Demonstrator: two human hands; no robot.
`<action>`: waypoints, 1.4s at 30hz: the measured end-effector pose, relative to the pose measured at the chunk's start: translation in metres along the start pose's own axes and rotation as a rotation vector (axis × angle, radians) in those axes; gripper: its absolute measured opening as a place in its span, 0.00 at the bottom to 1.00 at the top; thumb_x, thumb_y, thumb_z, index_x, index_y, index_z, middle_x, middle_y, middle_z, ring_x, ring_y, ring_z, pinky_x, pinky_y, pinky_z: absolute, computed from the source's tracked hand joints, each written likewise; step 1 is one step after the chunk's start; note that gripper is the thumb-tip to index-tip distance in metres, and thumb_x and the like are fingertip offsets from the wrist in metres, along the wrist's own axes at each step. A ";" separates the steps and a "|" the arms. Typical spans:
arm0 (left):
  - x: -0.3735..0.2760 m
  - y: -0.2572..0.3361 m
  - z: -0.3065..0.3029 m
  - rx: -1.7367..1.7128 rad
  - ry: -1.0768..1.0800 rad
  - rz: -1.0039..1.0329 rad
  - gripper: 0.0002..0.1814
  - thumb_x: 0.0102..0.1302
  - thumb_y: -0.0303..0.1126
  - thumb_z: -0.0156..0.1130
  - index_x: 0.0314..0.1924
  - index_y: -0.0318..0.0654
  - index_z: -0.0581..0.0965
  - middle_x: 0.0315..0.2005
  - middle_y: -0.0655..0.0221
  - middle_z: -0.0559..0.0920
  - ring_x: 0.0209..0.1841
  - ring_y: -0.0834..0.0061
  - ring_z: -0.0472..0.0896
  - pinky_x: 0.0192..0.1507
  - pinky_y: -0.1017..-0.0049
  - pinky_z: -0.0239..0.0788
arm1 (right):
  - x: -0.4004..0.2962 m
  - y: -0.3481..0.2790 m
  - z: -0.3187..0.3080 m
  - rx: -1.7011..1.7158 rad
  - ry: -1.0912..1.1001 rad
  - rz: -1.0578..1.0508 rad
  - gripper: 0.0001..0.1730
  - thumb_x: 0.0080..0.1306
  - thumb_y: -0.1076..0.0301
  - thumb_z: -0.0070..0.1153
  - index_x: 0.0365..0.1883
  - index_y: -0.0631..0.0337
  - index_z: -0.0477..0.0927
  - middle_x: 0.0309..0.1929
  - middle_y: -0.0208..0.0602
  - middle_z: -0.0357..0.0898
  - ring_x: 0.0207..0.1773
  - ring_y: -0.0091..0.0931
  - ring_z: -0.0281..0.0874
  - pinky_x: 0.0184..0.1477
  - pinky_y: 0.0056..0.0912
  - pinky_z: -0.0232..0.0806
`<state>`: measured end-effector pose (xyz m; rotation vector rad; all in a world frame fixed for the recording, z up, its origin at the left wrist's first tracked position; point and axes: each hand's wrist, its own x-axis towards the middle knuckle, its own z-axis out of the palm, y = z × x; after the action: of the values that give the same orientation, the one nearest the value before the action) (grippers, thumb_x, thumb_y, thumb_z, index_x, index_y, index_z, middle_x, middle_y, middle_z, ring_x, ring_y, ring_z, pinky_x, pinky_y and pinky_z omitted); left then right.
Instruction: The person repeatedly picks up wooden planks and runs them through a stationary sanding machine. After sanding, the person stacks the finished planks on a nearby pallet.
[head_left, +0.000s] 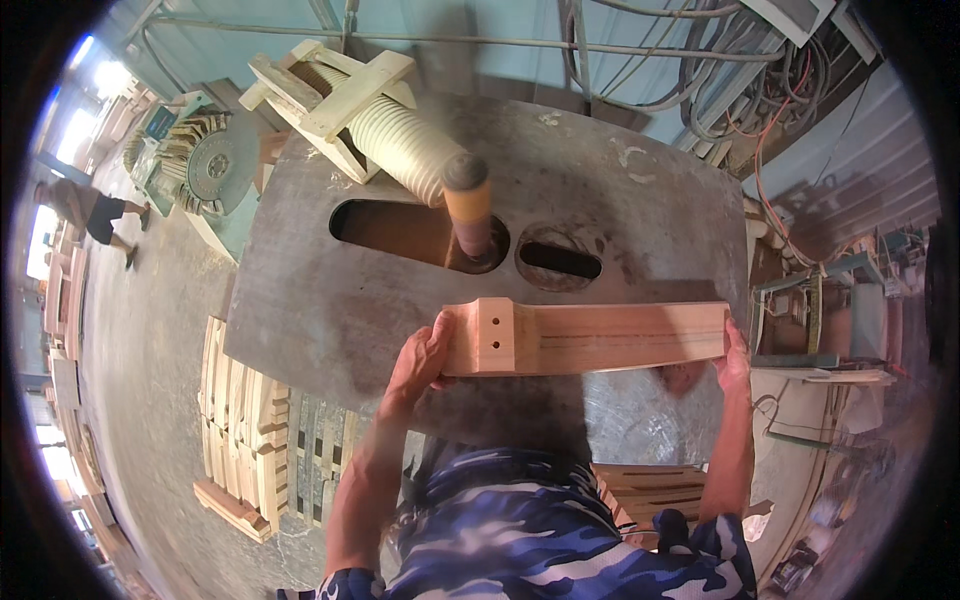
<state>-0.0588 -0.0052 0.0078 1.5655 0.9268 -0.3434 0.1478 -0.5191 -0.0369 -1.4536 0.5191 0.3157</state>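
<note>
A shaped wooden furniture part (622, 337) spans the space between my hands, held crosswise over the near side of a metal machine table (300, 300). Two dark drilled holes show in the raised block near its left end. My left hand (426, 352) grips that end, with the thumb on top. At the far right end, my right hand (733, 352) holds the part by its end face. Beyond the wood stands an upright spindle sander drum (469, 202), apart from the part, rising from a long slot (397, 231) in the table.
A ribbed dust hose (397, 139) in a wooden frame (330, 97) lies behind the drum. A second slot (560, 259) is right of it. Stacked wooden pieces (240, 442) stand at lower left, more pieces (652, 487) below the table. A person (97, 214) walks at far left.
</note>
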 end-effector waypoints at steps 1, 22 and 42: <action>0.000 0.001 -0.003 -0.004 -0.037 -0.007 0.37 0.67 0.64 0.49 0.40 0.27 0.75 0.23 0.60 0.79 0.19 0.72 0.79 0.21 0.75 0.69 | 0.002 0.001 -0.001 -0.002 -0.002 -0.005 0.23 0.67 0.49 0.56 0.56 0.48 0.76 0.53 0.24 0.79 0.55 0.24 0.74 0.53 0.37 0.67; -0.017 0.005 -0.004 -0.105 -0.137 0.194 0.31 0.71 0.57 0.47 0.56 0.36 0.72 0.38 0.64 0.79 0.30 0.74 0.77 0.27 0.76 0.71 | -0.002 -0.002 -0.011 -0.134 0.077 0.029 0.30 0.62 0.44 0.58 0.59 0.45 0.74 0.55 0.27 0.76 0.55 0.29 0.73 0.52 0.41 0.68; 0.008 0.014 0.043 -0.442 0.005 0.403 0.33 0.70 0.45 0.59 0.66 0.32 0.64 0.54 0.64 0.76 0.55 0.75 0.72 0.59 0.73 0.62 | -0.018 -0.036 -0.016 -0.148 -0.042 -0.020 0.36 0.66 0.33 0.48 0.43 0.62 0.81 0.47 0.35 0.80 0.56 0.29 0.72 0.61 0.35 0.60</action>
<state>-0.0314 -0.0412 0.0021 1.2996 0.6163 0.1453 0.1484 -0.5367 0.0026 -1.5912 0.4540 0.3746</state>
